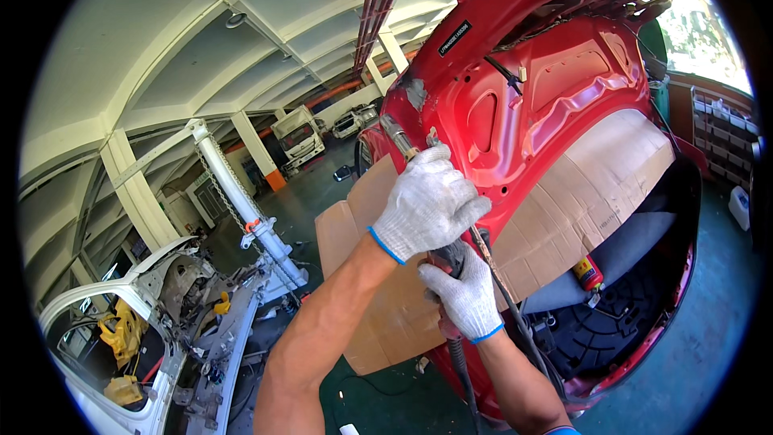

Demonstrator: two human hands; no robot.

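Both gloved hands are on a long hand-held power tool with a metal front end (396, 135), a dark body (448, 258) and a thick cable (460, 366). My left hand (435, 197) wraps round its front part; my right hand (465, 286) grips the dark body lower down. The tool's tip is up against or close beside the edge of a raised red trunk lid (471, 145); whether it touches, I cannot tell. Near the tip, a grey bare patch (416, 94) shows in the paint. Brown cardboard (555, 234) lies below the lid, behind my hands.
The open trunk (612, 322) holds a red fire extinguisher (589, 272). Cables hang beside my right arm. At left stand a stripped white car body (153, 298) and a pale post with a chain (241, 193). A truck (298, 137) is parked far back; a shelf rack (725, 133) stands at right.
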